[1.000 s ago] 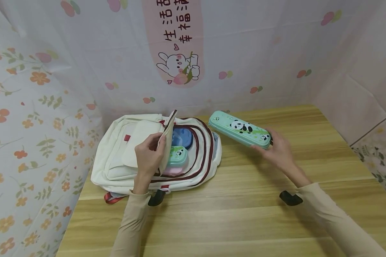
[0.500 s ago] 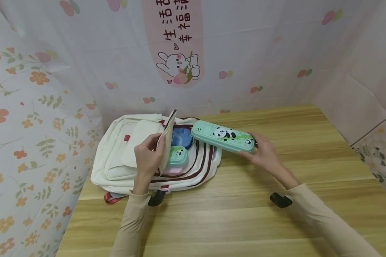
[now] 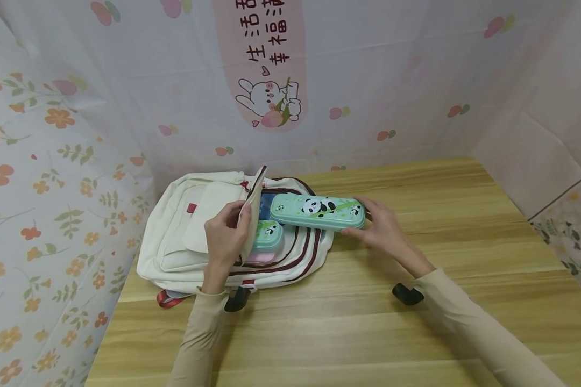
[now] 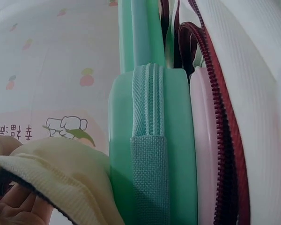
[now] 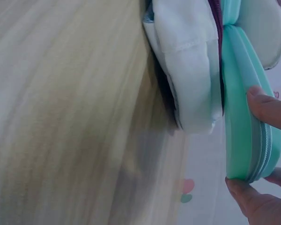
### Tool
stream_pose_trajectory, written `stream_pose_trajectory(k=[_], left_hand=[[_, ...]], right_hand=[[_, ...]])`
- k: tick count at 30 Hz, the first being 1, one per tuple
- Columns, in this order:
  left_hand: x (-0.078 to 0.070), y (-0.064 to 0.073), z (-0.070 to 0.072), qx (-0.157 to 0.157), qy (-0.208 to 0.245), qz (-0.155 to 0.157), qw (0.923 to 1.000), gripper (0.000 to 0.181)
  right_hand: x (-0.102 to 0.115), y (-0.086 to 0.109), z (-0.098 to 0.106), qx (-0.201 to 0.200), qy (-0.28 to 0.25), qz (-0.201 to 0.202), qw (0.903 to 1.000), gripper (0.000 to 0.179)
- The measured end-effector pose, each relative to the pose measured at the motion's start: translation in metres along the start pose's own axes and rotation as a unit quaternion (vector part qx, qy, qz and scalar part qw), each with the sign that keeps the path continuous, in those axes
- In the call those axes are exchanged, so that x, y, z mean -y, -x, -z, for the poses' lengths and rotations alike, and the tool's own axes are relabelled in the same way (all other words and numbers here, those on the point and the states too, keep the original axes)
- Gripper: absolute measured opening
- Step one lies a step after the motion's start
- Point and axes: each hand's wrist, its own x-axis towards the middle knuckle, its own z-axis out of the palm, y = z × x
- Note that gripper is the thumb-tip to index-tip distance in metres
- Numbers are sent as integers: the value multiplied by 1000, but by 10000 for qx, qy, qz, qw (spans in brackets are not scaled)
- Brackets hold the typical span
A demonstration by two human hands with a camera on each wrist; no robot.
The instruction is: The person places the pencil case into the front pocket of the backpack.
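A white backpack (image 3: 174,220) with dark red zippers lies on the table, its front pocket unzipped. My left hand (image 3: 226,231) pinches the edge of the pocket's flap (image 3: 253,215) and holds it up. By its right end my right hand (image 3: 382,226) grips a long mint-green pencil case (image 3: 314,210) with a panda print; thumb and fingers also show around the case (image 5: 243,140) in the right wrist view. The case's left end overlaps the pocket opening. Inside the pocket show a smaller mint panda case (image 3: 268,236), a blue case (image 3: 266,207), mostly covered, and a pink one (image 3: 261,258).
The backpack rests on a wood-grain table (image 3: 329,333). A printed cloth (image 3: 392,80) hangs behind, and a floral cloth (image 3: 53,215) hangs at the left. A red strap loop (image 3: 169,300) sticks out at the backpack's lower left.
My right hand has moved left with the long pencil case, from over the table to over the backpack's pocket; the case has turned nearly level in view. My left hand stays at the flap.
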Motion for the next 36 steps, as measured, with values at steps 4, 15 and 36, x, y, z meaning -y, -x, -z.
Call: stream_pose_trajectory(k=[4,15,36], left_hand=[[1,0,-1,37,45,44,10000,18],[0,-1,-1,71,74,64,9999,18],[0,0,-4,62,269,-27,9996,15]], right_hand=[[2,-4,-1,-21,-228,69,9997,85],[3,-5,-6,-130,-805,-120,9966,87],[5,-28,-22,-3,-1111,101,9938,70]])
